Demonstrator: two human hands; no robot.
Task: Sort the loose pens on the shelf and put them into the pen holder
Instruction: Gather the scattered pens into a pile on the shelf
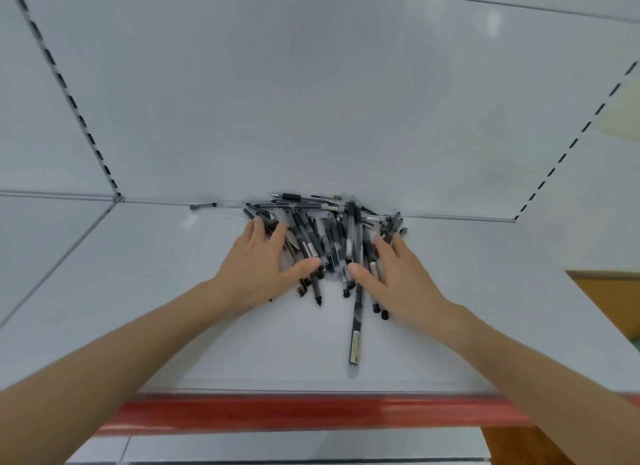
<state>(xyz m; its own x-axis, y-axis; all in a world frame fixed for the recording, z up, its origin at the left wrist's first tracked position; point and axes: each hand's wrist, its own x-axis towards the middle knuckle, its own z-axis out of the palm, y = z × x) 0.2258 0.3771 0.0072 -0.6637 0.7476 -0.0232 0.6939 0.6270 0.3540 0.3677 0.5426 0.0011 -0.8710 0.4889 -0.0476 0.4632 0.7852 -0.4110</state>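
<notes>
Against the back wall (311,118) of the shelf (156,308) lay the pen pile (325,236); left hand (259,267) and right hand (398,281) — fingers spread, gripping nothing — pressed its sides. Squeezing inward might roll the stray pen (356,326) off the shelf.

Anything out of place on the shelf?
Yes. The pens lie crisscrossed in a heap against the back panel; a long pen juts toward the front edge, and a stray pen sits apart at left. No pen holder in view.

Heap of black-and-clear plastic pens (325,236) is butting against white back panel (311,101), blocking rear approach; one long black pen (356,329) is jutting frontward. Flat white shelf board (145,256) is lying open either side.
</notes>
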